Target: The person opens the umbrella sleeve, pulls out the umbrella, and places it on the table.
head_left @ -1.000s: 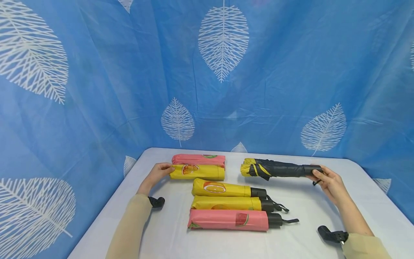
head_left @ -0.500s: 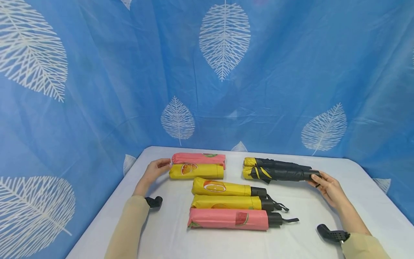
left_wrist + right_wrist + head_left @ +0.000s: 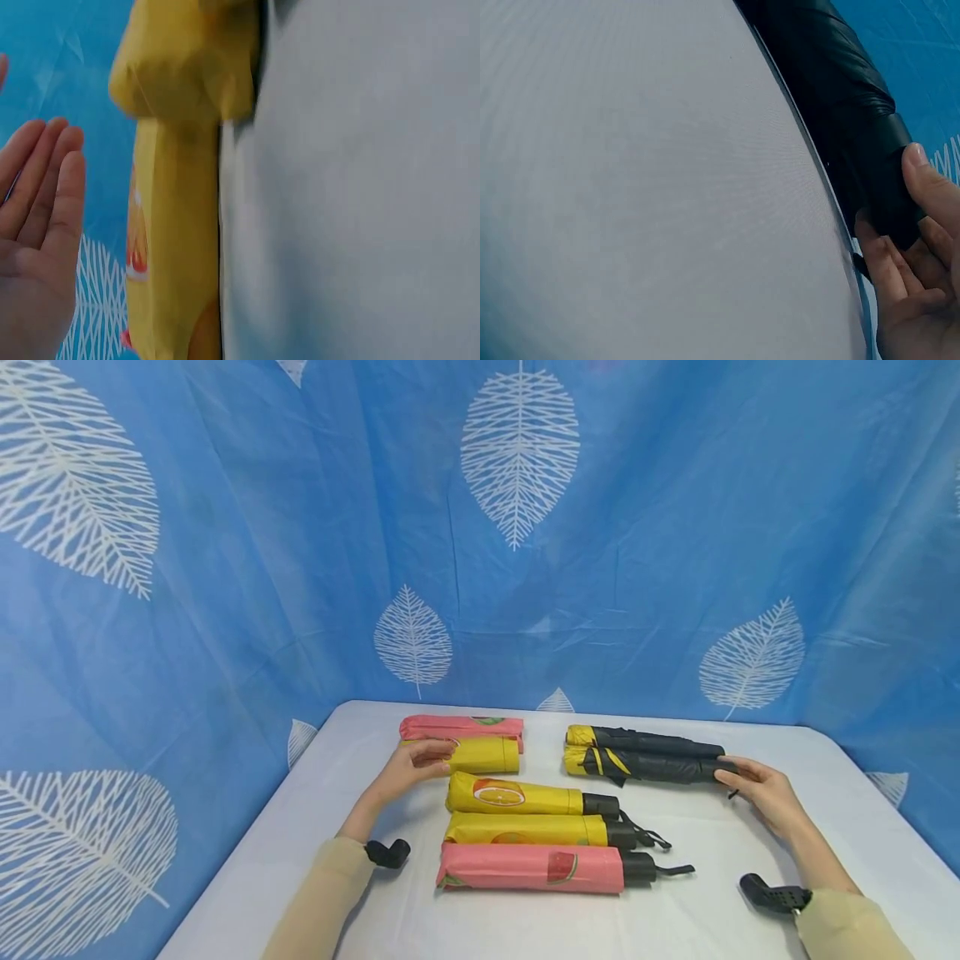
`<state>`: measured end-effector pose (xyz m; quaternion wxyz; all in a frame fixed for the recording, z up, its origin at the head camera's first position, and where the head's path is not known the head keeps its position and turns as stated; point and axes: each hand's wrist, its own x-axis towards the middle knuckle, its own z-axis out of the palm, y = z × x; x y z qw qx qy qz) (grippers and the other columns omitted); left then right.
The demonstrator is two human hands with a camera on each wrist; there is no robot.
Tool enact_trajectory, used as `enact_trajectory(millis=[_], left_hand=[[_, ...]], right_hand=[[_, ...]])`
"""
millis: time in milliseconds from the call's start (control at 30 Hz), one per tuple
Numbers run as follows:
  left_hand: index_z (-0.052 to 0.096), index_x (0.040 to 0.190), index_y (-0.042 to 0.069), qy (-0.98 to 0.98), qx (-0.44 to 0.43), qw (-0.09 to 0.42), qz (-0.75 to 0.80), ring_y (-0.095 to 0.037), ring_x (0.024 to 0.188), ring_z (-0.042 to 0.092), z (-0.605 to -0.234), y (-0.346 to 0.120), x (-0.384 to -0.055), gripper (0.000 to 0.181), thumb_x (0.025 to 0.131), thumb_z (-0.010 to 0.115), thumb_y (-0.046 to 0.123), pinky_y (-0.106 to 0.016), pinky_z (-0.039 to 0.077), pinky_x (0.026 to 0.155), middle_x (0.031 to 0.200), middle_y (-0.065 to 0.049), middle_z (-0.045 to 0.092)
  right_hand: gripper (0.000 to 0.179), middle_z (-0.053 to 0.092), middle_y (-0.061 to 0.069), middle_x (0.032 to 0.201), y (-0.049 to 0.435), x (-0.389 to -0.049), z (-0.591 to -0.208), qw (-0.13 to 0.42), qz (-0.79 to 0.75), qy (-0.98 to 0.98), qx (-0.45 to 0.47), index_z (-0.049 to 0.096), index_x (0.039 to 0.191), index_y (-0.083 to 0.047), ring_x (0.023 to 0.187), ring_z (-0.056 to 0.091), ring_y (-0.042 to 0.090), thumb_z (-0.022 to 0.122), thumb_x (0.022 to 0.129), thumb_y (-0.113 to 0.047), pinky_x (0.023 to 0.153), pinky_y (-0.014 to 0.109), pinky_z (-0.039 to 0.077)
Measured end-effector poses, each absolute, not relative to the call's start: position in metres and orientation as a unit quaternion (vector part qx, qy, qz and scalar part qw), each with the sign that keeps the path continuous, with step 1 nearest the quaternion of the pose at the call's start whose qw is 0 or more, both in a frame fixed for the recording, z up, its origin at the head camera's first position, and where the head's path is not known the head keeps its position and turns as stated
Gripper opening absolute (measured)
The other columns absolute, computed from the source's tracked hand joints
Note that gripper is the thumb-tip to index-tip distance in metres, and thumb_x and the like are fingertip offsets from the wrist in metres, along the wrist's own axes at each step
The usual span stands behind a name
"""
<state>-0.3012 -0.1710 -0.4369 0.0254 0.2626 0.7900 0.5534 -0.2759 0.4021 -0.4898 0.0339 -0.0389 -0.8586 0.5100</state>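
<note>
My right hand is at the back right, thumb and fingers about the black handle end of a folded black umbrella with a yellow tip. That umbrella lies alongside another black-and-yellow folded umbrella. At the back left, my left hand hovers by a yellow umbrella sleeve, covering its left part in the head view. Its fingers are nearly straight and hold nothing. Behind the yellow sleeve lies a pink sleeve.
Toward the front of the white table lie two yellow sleeved umbrellas with orange prints and a pink sleeved umbrella. Their black handles and wrist straps point right. A blue curtain with white leaves hangs around the table.
The black umbrella has come down beside the other one, my right hand staying at its handle. My left hand let go of the yellow sleeve, drew back left, then moved right over it.
</note>
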Motion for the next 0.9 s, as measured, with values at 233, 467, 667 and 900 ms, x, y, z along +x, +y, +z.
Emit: enact_trajectory(millis=[233, 467, 667, 900], left_hand=[[0.046, 0.133, -0.008, 0.788, 0.298, 0.085, 0.532, -0.032, 0.122, 0.047, -0.448, -0.161, -0.301, 0.05, 0.091, 0.064, 0.011, -0.039, 0.038, 0.1, 0.131, -0.021, 0.051], [0.044, 0.132, -0.013, 0.79, 0.328, 0.113, 0.505, -0.039, 0.123, 0.042, -0.442, -0.15, -0.29, 0.05, 0.089, 0.063, 0.002, -0.049, 0.034, 0.102, 0.129, -0.028, 0.049], [0.047, 0.131, -0.01, 0.815, 0.315, 0.122, 0.471, -0.025, 0.103, 0.05, -0.442, -0.144, -0.285, 0.047, 0.089, 0.064, 0.003, -0.032, 0.045, 0.084, 0.127, -0.024, 0.05], [0.05, 0.13, -0.005, 0.821, 0.306, 0.119, 0.467, -0.018, 0.097, 0.054, -0.465, -0.139, -0.295, 0.05, 0.085, 0.07, 0.007, -0.029, 0.048, 0.08, 0.126, -0.019, 0.05]], right_hand=[[0.079, 0.021, 0.038, 0.143, 0.401, -0.278, -0.489, 0.04, 0.484, -0.873, -0.045, 0.033, 0.141, 0.008, 0.128, 0.02, 0.056, 0.061, 0.09, -0.046, 0.096, 0.068, 0.024], [0.082, 0.028, 0.038, 0.14, 0.404, -0.28, -0.494, 0.043, 0.446, -0.893, -0.051, 0.036, 0.14, 0.007, 0.124, 0.028, 0.055, 0.06, 0.088, -0.051, 0.093, 0.066, 0.029], [0.082, 0.029, 0.036, 0.14, 0.405, -0.28, -0.497, 0.046, 0.438, -0.897, -0.05, 0.036, 0.14, 0.006, 0.124, 0.029, 0.054, 0.061, 0.087, -0.051, 0.093, 0.065, 0.031], [0.081, 0.031, 0.035, 0.14, 0.406, -0.282, -0.499, 0.052, 0.441, -0.894, -0.051, 0.037, 0.14, 0.006, 0.125, 0.029, 0.054, 0.061, 0.087, -0.051, 0.093, 0.064, 0.032]])
